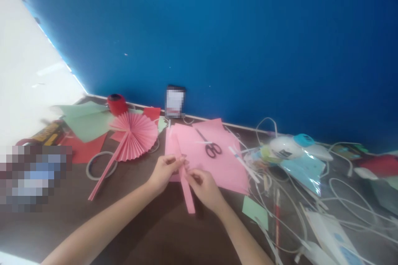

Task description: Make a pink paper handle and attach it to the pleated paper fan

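Observation:
Between my two hands is a narrow folded strip of pink paper (pixel 188 195), slanting down toward me. My left hand (pixel 166 170) pinches its upper part, and the fingers of my right hand (pixel 201 184) close on its right edge just below. Behind them lie pink paper sheets (pixel 230 174), with scissors (pixel 213 150) resting on top, handles toward me. To the left, a pleated pink paper fan (pixel 138 140) with a long pink paper handle (pixel 102 176) lies on the dark table.
A red cylindrical object (pixel 116 104), green paper (pixel 85 120) and red paper (pixel 88 149) are at the left. White cables (pixel 303 219), a turquoise packet (pixel 306 172) and a small green paper (pixel 255 212) crowd the right. A blue wall (pixel 233 41) rises behind the table.

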A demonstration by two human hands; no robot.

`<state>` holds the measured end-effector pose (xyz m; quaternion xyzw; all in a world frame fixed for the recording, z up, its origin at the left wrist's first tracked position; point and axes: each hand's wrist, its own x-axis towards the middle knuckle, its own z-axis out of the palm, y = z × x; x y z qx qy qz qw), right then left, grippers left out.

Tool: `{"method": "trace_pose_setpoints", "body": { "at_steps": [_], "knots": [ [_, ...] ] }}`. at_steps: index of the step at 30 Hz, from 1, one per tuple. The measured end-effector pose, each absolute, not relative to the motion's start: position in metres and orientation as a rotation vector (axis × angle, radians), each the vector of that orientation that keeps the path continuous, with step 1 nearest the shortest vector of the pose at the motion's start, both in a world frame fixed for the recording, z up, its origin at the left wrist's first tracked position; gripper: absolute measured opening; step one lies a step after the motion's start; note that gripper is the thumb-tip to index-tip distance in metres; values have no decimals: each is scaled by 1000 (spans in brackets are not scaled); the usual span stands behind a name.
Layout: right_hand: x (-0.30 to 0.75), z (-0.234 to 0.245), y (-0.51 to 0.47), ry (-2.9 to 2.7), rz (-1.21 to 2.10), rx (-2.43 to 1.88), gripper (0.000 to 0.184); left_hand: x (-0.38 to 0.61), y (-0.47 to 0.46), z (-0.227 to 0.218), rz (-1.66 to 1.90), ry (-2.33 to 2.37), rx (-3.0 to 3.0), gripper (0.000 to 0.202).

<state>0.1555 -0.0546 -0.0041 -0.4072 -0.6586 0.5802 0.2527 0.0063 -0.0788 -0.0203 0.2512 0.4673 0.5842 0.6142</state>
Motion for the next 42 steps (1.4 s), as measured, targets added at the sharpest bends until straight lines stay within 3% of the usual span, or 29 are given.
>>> {"method": "trace_pose_setpoints", "body": {
  "at_steps": [5, 13, 22, 30, 34, 42],
  "knots": [
    [158, 15, -36, -1757, 1253, -1171, 22, 9, -87, -8, 1155, 1062, 791, 28],
    [148, 21, -33, -1638, 1307, -1205, 30, 18, -91, -4, 1076, 970, 754, 40],
    [151, 16, -39, -1603, 1303, -1146, 24, 13, -89, -8, 1039, 1029, 787, 41],
    [156, 23, -35, -1608, 1587, -996, 17, 2, -90, -1, 945, 829, 641, 32],
    [162, 20, -31, -1640, 1787, -897, 32, -5, -90, 2, 826, 770, 570, 32],
    [166, 1, -31, -1634, 1776, -828, 24, -10, -94, 3, 713, 712, 662, 33]
  ]
}}
